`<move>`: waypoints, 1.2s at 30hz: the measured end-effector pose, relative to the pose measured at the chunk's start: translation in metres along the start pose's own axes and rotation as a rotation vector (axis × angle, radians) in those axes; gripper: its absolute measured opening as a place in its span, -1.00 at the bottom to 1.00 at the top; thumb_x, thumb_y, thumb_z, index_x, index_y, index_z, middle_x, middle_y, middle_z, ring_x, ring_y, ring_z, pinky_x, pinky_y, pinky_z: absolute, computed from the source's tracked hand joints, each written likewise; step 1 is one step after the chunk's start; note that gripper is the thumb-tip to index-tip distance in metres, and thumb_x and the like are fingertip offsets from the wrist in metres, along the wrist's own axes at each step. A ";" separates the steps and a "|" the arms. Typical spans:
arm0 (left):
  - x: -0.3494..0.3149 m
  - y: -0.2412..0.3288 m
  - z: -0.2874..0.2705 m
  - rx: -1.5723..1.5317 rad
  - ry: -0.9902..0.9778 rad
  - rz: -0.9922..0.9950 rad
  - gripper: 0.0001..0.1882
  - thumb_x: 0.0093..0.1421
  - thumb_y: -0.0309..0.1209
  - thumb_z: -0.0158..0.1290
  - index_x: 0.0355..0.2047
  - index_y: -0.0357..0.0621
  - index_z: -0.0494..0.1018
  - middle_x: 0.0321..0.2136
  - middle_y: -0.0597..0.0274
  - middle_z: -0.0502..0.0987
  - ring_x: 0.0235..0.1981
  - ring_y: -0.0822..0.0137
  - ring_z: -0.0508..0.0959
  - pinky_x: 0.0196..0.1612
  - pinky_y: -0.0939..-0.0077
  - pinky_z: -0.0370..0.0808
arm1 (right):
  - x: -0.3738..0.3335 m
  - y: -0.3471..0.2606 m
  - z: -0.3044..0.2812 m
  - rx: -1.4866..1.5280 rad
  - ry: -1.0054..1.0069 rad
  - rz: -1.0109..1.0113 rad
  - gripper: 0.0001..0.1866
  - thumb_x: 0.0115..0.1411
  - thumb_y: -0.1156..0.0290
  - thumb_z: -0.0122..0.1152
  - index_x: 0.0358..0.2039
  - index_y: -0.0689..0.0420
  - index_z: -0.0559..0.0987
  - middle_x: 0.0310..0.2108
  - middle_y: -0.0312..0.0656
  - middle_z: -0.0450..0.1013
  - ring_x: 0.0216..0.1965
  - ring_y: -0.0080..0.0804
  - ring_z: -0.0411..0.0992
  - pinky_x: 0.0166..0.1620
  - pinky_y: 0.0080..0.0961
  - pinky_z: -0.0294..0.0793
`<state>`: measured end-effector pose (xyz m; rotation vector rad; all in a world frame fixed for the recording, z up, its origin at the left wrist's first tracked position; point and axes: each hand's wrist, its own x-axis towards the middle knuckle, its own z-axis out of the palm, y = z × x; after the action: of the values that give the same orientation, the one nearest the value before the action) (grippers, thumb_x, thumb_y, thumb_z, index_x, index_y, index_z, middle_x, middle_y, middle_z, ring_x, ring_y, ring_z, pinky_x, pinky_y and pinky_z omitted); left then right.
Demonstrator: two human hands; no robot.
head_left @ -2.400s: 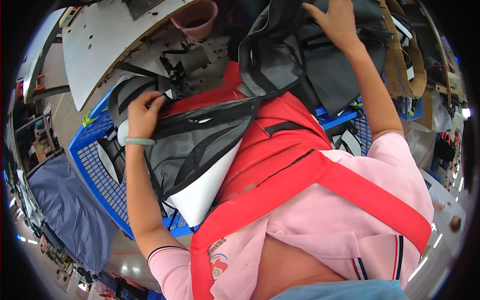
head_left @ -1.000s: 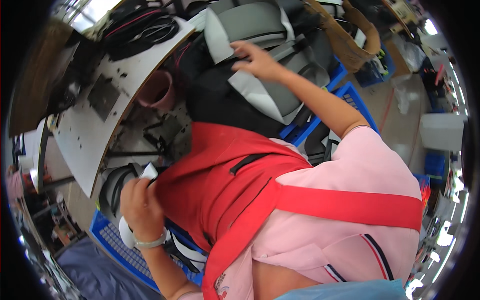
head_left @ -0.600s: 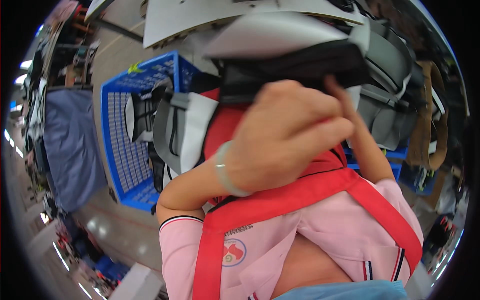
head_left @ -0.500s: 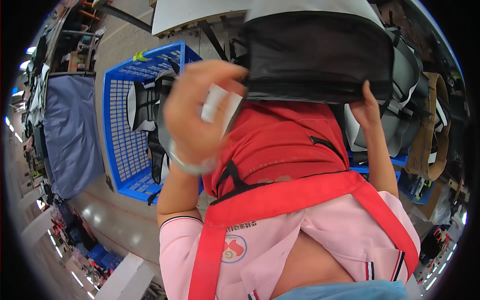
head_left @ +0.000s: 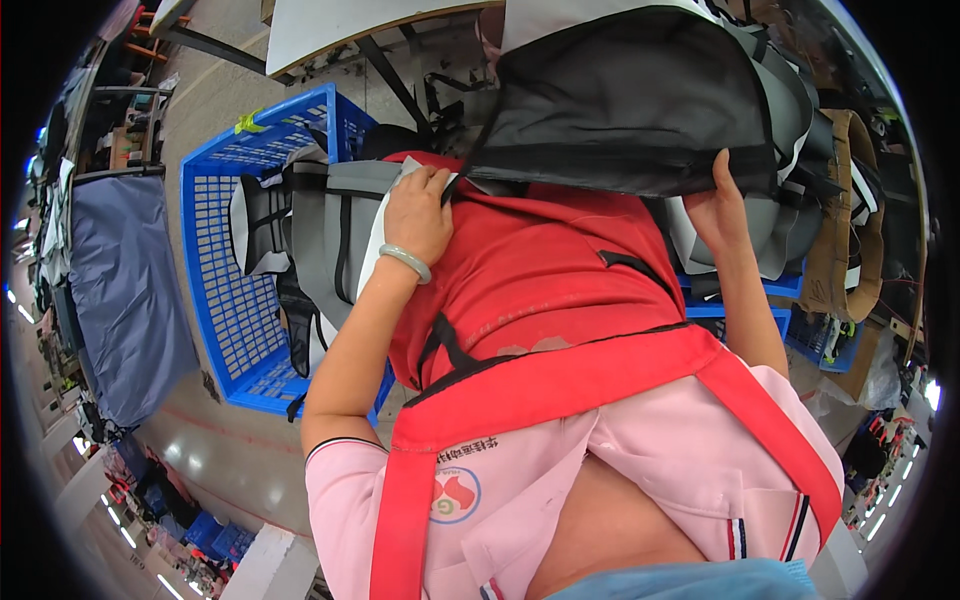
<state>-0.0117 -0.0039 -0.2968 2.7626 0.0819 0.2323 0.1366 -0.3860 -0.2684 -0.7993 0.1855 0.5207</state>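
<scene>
A black mesh fabric panel (head_left: 630,110) with a darker bound edge spreads in front of my red apron (head_left: 550,265). My right hand (head_left: 718,205) pinches its near edge toward the right corner, thumb on top and fingers beneath. At the left corner, my left hand (head_left: 418,215) has its fingers curled down where the black edge meets a white-edged grey piece (head_left: 362,235). That grey piece runs leftward over the blue basket's side. Which layers lie under the left fingers is partly hidden. A pale bangle (head_left: 405,262) circles my left wrist.
The blue plastic basket (head_left: 215,290) at left holds grey and black sewn pieces (head_left: 268,222). A white tabletop (head_left: 350,30) stands ahead. More grey pieces (head_left: 790,225) and a cardboard box (head_left: 845,215) are at right. A blue-grey cloth (head_left: 130,290) hangs far left.
My left hand, blurred and raised before with a white piece, has come down to the panel's left corner. The mesh panel now lies flatter; my right hand keeps its edge.
</scene>
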 end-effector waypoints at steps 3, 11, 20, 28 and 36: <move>0.016 -0.015 -0.009 -0.165 -0.039 -0.098 -0.76 0.15 -0.39 0.09 -0.18 -0.18 0.56 -0.25 0.01 0.57 -0.20 0.03 0.56 -0.12 0.24 0.48 | -0.018 0.003 -0.001 -0.398 0.028 0.180 -0.54 0.32 0.20 0.13 0.13 0.21 0.43 0.03 -0.25 0.46 0.02 -0.43 0.42 0.08 -0.43 0.41; 0.083 0.061 -0.093 -0.969 -0.103 -0.175 -0.77 0.21 -0.46 0.10 -0.17 -0.34 0.54 -0.34 0.20 0.61 -0.31 0.46 0.55 -0.20 0.61 0.44 | 0.001 -0.037 0.127 -1.143 -0.528 -0.293 -0.65 0.24 0.41 0.18 0.04 0.19 0.52 -0.02 -0.23 0.46 0.00 -0.46 0.40 0.05 -0.51 0.40; 0.114 0.136 -0.178 -0.970 -0.221 0.410 -0.79 0.14 -0.57 0.12 -0.20 -0.34 0.53 -0.31 0.14 0.54 -0.28 0.31 0.55 -0.18 0.55 0.45 | 0.071 -0.060 0.218 -1.198 -1.094 -0.431 -0.29 0.23 -0.32 -0.06 -0.54 0.20 0.43 -0.54 -0.28 0.33 -0.41 -0.33 0.30 -0.13 -0.38 0.36; 0.187 0.087 -0.158 -1.359 -0.204 -0.142 -0.75 0.24 -0.47 0.13 -0.12 -0.37 0.55 -0.32 0.21 0.62 -0.34 0.49 0.59 -0.21 0.67 0.51 | 0.112 -0.101 0.229 -1.263 -0.810 -0.380 -0.68 0.16 0.22 0.31 -0.29 0.26 0.63 -0.40 -0.37 0.50 -0.30 -0.65 0.42 -0.16 -0.64 0.38; 0.253 0.033 -0.131 -1.364 -0.177 -0.151 -0.66 0.24 -0.40 0.14 -0.04 -0.37 0.51 -0.23 0.16 0.61 -0.26 0.44 0.60 -0.14 0.66 0.50 | 0.181 -0.086 0.238 -1.181 -0.596 -0.298 -0.59 0.15 0.18 0.31 -0.13 0.24 0.64 -0.22 -0.28 0.56 -0.14 -0.59 0.45 0.01 -0.63 0.35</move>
<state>0.2156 0.0334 -0.1258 1.3991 0.0515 -0.0239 0.3274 -0.1957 -0.1133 -1.7262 -0.8665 0.5413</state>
